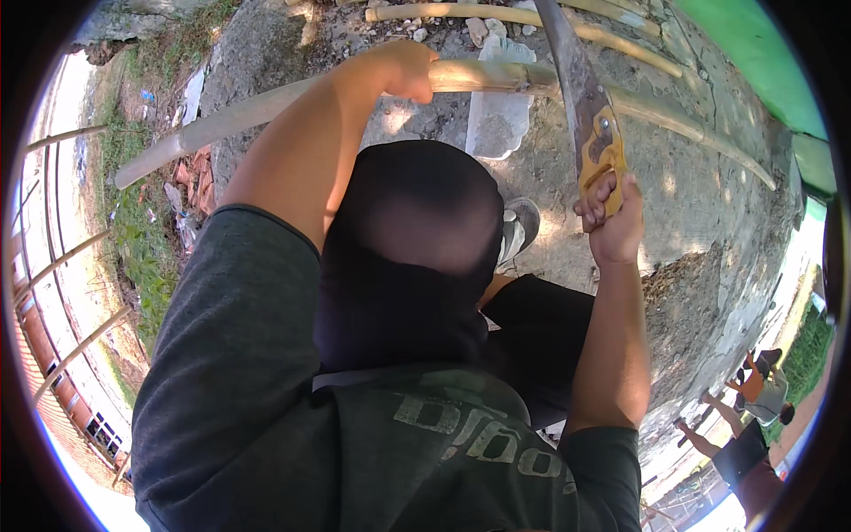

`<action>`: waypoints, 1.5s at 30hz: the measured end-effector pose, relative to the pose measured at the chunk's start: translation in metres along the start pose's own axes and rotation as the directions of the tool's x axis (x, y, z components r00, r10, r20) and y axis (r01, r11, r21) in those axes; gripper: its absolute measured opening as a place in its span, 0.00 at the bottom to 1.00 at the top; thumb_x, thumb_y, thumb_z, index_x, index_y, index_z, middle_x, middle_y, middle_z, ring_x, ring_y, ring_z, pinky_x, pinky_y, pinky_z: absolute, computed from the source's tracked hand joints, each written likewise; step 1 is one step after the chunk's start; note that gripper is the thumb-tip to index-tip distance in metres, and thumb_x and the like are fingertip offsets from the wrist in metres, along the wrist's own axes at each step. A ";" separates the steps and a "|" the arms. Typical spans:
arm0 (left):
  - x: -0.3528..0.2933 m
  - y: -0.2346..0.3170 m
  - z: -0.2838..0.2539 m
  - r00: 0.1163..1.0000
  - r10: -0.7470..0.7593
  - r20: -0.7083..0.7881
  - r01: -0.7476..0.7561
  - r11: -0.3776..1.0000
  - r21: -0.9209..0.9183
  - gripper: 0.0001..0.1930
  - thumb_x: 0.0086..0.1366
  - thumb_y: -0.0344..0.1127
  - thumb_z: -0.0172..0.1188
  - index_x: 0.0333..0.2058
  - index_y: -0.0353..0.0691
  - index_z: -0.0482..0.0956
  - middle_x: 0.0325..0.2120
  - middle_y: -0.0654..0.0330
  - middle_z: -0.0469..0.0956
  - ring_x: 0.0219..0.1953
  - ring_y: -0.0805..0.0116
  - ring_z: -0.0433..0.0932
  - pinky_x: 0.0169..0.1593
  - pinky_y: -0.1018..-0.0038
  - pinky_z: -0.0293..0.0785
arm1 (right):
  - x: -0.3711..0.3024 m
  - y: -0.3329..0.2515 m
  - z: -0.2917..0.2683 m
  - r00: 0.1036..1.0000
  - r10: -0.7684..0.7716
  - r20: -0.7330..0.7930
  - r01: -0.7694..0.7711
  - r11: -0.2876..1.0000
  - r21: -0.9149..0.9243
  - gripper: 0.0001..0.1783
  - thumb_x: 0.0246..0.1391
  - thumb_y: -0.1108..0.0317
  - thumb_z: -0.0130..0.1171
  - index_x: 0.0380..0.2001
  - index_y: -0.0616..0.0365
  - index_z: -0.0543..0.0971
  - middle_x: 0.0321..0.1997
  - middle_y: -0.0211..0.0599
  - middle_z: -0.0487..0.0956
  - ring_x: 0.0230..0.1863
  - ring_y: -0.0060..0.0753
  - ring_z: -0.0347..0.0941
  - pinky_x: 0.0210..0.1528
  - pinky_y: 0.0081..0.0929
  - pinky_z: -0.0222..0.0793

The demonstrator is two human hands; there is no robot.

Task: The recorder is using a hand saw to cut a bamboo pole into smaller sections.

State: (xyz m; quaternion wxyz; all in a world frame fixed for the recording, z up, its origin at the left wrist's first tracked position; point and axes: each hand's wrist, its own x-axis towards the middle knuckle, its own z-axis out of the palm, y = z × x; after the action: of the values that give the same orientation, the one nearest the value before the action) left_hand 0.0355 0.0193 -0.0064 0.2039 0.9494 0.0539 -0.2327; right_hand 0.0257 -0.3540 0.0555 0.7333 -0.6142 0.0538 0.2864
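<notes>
My left hand (409, 73) is closed round a long pale bamboo pole (492, 77), which runs across the upper part of the view from left to right. My right hand (613, 213) grips the yellow handle of a handsaw (585, 106), fingers through the handle's opening. The saw's dark, worn blade points away from me and crosses the pole to the right of my left hand. Whether its teeth are in the bamboo I cannot tell. Below the pole lies a translucent white plastic piece (498, 124), partly covered by it.
More bamboo poles (461, 11) lie on the rough concrete ground (674, 208) farther away. My shoe (521, 229) is below the plastic piece. A green wall (753, 62) stands at right. Several broken reddish pieces (197, 182) lie at left near grass. People (753, 434) are at lower right.
</notes>
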 end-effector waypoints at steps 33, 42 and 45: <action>-0.006 0.029 0.013 0.981 0.026 -0.193 0.008 0.985 0.172 0.23 0.51 0.32 0.60 0.49 0.46 0.76 0.36 0.50 0.83 0.42 0.48 0.83 0.44 0.54 0.79 | -0.071 -0.025 0.004 0.797 -0.602 -0.041 0.536 0.737 -0.413 0.08 0.68 0.72 0.53 0.47 0.63 0.74 0.32 0.29 0.73 0.23 0.14 0.62 0.27 0.16 0.64; -0.007 0.028 0.014 0.982 0.044 -0.186 -0.004 0.977 0.213 0.22 0.52 0.31 0.59 0.49 0.43 0.76 0.36 0.51 0.84 0.41 0.49 0.83 0.43 0.54 0.80 | -0.075 -0.016 0.009 0.817 -0.573 0.061 0.561 0.767 -0.312 0.08 0.69 0.71 0.52 0.47 0.62 0.74 0.27 0.26 0.71 0.22 0.13 0.61 0.24 0.15 0.59; -0.007 0.029 0.013 0.980 0.043 -0.195 -0.001 0.977 0.212 0.22 0.51 0.33 0.61 0.48 0.43 0.76 0.35 0.50 0.83 0.41 0.49 0.83 0.43 0.53 0.80 | -0.077 -0.016 0.011 0.816 -0.577 0.042 0.543 0.738 -0.400 0.08 0.69 0.70 0.53 0.47 0.61 0.74 0.26 0.24 0.70 0.22 0.12 0.61 0.24 0.14 0.58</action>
State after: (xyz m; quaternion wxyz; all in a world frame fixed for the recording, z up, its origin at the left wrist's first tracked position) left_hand 0.0292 -0.0128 -0.0028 0.0981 0.9847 0.0384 -0.1392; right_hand -0.0333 -0.3722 0.1057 0.6431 -0.7480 -0.1612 0.0310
